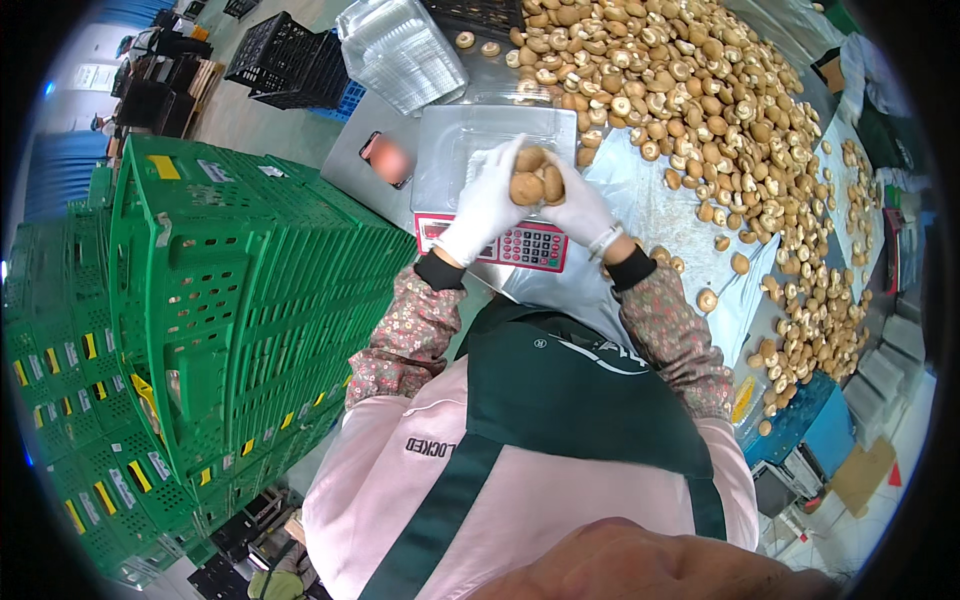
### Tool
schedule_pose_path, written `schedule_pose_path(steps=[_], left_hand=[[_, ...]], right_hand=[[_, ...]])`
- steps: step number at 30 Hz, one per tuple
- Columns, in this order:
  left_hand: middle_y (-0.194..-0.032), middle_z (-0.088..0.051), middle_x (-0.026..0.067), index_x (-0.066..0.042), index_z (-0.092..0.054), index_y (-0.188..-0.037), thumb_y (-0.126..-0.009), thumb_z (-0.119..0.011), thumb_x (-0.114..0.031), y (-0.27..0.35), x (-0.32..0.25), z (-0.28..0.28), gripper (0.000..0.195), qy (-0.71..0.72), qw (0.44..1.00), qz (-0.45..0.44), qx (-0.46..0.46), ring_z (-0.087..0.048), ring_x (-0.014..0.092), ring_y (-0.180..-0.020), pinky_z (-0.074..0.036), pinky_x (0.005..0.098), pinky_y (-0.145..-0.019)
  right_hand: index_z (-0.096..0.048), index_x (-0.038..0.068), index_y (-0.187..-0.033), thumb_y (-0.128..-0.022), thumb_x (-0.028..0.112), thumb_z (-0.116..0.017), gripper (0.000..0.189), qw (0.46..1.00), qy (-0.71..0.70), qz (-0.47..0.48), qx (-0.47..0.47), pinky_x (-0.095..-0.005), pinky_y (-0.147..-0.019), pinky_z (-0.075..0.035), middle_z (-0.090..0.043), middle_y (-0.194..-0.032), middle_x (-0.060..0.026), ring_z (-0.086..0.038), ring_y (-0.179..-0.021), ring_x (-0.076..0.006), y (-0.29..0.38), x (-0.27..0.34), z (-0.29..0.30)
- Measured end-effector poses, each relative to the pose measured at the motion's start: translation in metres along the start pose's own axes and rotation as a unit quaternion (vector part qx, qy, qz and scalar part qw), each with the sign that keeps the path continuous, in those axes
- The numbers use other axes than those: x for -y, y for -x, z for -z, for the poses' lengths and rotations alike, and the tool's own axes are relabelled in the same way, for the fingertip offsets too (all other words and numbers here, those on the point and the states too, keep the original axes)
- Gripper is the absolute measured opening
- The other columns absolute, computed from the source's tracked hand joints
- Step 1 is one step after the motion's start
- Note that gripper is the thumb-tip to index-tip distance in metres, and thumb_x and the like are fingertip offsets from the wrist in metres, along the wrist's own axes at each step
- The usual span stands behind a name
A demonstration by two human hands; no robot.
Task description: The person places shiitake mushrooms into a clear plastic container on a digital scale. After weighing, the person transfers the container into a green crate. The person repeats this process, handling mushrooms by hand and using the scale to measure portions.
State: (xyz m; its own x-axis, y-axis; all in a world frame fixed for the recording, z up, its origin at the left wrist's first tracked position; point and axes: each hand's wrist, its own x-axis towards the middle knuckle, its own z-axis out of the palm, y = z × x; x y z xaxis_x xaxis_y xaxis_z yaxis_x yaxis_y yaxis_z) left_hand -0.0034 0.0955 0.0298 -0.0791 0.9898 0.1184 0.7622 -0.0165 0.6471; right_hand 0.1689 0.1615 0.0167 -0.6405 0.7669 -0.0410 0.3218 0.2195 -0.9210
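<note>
Both my hands wear white gloves and cup several brown mushrooms (528, 187) between them. My left hand (487, 202) presses on them from the left, my right hand (581, 204) from the right. Below the hands, a clear plastic tray (457, 142) rests on the metal plate (429, 180) of a weighing scale. The scale's red panel with its keypad (534, 246) shows under my wrists; my left wrist partly covers the display side. Whatever lies inside the tray beneath my hands is mostly hidden.
Loose mushrooms (697, 90) are heaped across the table to the right, partly on plastic sheeting (637, 195). Stacked clear trays (401, 52) stand beyond the scale. A phone (386, 159) lies left of it. Tall stacks of green crates (202, 300) rise at my left; black crates (289, 60) sit behind.
</note>
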Motion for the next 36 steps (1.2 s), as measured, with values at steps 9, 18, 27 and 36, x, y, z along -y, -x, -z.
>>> schedule_pose_path(steps=[9,18,27,36], left_hand=[[-0.151,-0.039,0.0173,-0.007,-0.035,-0.15,-0.067,-0.085,-0.031,0.023,0.057,0.013,0.099,-0.159,0.987,0.029,-0.003,-0.046,0.036,-0.132,-0.048,0.0431,-0.102],[-0.145,-0.044,0.0249,0.003,-0.034,-0.148,-0.068,-0.086,-0.039,0.027,0.101,-0.016,0.104,-0.055,0.996,-0.038,-0.061,-0.042,0.04,-0.136,-0.033,0.0525,-0.109],[-0.135,-0.054,0.0176,0.001,-0.046,-0.14,-0.077,-0.08,-0.02,0.034,0.036,0.004,0.075,-0.103,0.978,-0.146,-0.111,-0.05,0.037,-0.127,-0.035,0.0494,-0.108],[-0.123,-0.06,0.0142,-0.004,-0.056,-0.131,-0.079,-0.072,-0.016,0.049,-0.018,-0.128,0.056,0.005,0.939,-0.282,0.197,-0.055,0.034,-0.118,-0.044,0.0443,-0.102]], right_hand=[[-0.056,-0.001,-0.129,-0.078,0.02,-0.074,0.058,0.985,0.164,0.014,-0.053,-0.0403,-0.098,-0.05,-0.062,-0.123,-0.0235,-0.061,-0.113,-0.036,-0.012,-0.006,-0.015],[-0.054,0.004,-0.135,-0.088,0.039,-0.063,0.06,0.924,0.335,0.119,-0.143,-0.0497,-0.116,-0.027,-0.05,-0.143,-0.0205,-0.041,-0.137,-0.0368,-0.038,-0.009,-0.08],[-0.069,0.005,-0.109,-0.073,0.016,-0.066,0.037,0.784,0.404,-0.065,-0.467,-0.0512,-0.093,-0.045,-0.064,-0.106,-0.0195,-0.059,-0.102,-0.0378,0.125,-0.153,0.031],[-0.069,0.013,-0.112,-0.082,0.016,-0.073,0.031,0.792,0.396,-0.261,-0.385,-0.044,-0.102,-0.044,-0.064,-0.119,-0.0159,-0.056,-0.115,-0.0369,0.256,-0.233,0.079]])
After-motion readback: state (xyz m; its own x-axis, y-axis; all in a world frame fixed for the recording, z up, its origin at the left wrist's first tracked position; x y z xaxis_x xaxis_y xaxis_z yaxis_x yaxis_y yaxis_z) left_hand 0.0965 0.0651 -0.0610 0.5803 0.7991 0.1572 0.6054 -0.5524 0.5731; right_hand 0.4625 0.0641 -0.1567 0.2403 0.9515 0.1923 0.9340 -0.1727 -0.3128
